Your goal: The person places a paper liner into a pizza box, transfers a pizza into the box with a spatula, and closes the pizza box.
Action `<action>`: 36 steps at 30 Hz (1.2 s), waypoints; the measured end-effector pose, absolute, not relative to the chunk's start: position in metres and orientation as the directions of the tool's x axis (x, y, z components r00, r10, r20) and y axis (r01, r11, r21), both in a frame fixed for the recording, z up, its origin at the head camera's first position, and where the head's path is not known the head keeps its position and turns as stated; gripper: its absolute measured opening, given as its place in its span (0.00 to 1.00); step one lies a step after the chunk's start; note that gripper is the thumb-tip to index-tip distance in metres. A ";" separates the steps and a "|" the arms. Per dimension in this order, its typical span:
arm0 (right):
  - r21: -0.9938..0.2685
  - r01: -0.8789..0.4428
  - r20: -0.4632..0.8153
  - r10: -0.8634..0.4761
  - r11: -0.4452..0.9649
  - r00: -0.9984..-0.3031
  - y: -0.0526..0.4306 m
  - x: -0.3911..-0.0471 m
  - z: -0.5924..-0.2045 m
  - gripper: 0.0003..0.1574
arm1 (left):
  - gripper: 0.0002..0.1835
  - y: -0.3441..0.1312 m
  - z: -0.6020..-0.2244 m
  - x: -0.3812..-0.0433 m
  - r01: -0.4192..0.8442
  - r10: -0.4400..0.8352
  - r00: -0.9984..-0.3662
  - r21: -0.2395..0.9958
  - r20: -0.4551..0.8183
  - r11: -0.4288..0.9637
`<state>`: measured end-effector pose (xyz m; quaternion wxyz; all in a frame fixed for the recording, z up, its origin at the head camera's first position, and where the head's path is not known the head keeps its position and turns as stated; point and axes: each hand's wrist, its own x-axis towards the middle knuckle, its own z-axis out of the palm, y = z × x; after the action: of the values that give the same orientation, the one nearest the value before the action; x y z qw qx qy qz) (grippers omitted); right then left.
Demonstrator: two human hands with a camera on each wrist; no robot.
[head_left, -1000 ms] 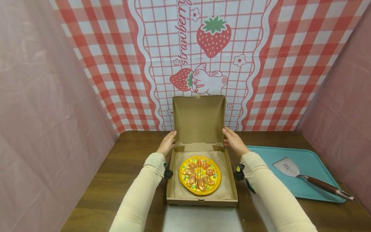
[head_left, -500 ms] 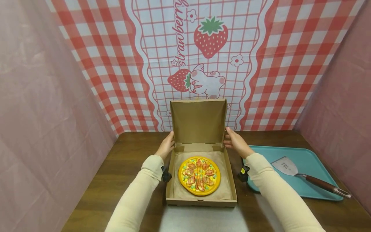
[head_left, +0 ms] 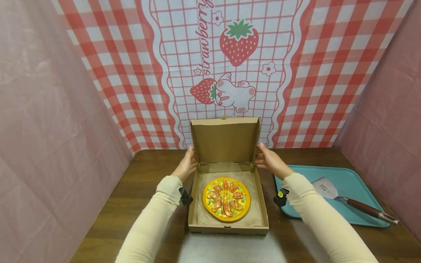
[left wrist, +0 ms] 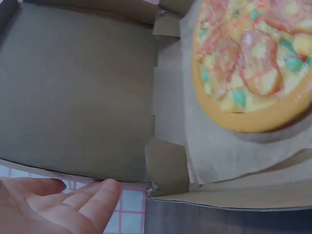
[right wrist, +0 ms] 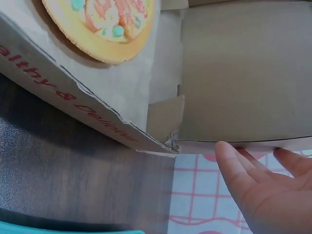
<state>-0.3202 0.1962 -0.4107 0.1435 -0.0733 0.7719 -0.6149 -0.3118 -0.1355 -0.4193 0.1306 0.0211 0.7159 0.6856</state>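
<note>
A cardboard pizza box (head_left: 228, 230) lies on the table with its lid (head_left: 225, 142) raised and leaning a little toward me. On brown paper inside sits a toy-looking pizza (head_left: 226, 199) with a thick yellow crust and pink, yellow and green toppings. My left hand (head_left: 186, 163) is at the lid's left side, its fairly straight fingers against the outer edge in the left wrist view. Against the opposite side, the fingertips of my right hand (head_left: 272, 161) meet the lid's edge from outside. Neither hand's fingers wrap round the cardboard.
A teal tray (head_left: 358, 182) lies on the right, holding a pizza server (head_left: 355, 204) whose brown handle sticks out over the tray's edge. Behind the table hangs a strawberry-patterned checked cloth (head_left: 239, 44). Pink curtains (head_left: 385, 109) flank both sides.
The lid has tipped forward, its top edge coming lower and nearer. Both hands have spread slightly outward along its sides. Pizza and box base stay in place.
</note>
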 end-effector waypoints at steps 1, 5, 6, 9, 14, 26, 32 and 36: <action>-0.971 0.061 -0.128 -0.286 0.231 -0.950 0.196 -0.318 -0.409 0.51 | 0.41 -0.136 -0.418 -0.311 -0.156 0.209 -0.964 0.986 -0.163 0.051; -0.973 0.054 -0.117 -0.280 0.225 -0.953 0.196 -0.311 -0.405 0.52 | 0.41 -0.138 -0.414 -0.308 -0.176 0.200 -0.963 0.984 -0.179 0.033; -0.974 0.053 -0.115 -0.281 0.220 -0.953 0.196 -0.310 -0.404 0.52 | 0.40 -0.138 -0.413 -0.308 -0.182 0.196 -0.963 0.983 -0.184 0.028; -0.971 0.044 -0.112 -0.284 0.236 -0.952 0.195 -0.305 -0.401 0.51 | 0.41 -0.139 -0.414 -0.307 -0.197 0.184 -0.963 0.980 -0.195 0.008; -0.969 0.039 -0.109 -0.281 0.244 -0.954 0.195 -0.295 -0.395 0.51 | 0.50 -0.142 -0.424 -0.311 -0.184 0.196 -0.964 0.983 -0.179 -0.006; -0.984 -0.003 -0.051 -0.290 0.180 -0.956 0.203 -0.277 -0.385 0.45 | 0.43 -0.141 -0.412 -0.292 -0.206 0.190 -0.964 0.974 -0.187 -0.090; -0.983 -0.033 -0.024 -0.309 0.179 -0.951 0.207 -0.265 -0.384 0.43 | 0.42 -0.140 -0.413 -0.284 -0.166 0.188 -0.972 0.976 -0.138 -0.141; -0.981 -0.011 -0.052 -0.314 0.196 -0.948 0.208 -0.256 -0.382 0.49 | 0.41 -0.141 -0.416 -0.276 -0.139 0.201 -0.973 0.981 -0.110 -0.134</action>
<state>-0.2562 0.2079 -0.3819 0.1210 -0.1063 0.7636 -0.6252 -0.2756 -0.1414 -0.4160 0.1128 0.0241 0.6482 0.7527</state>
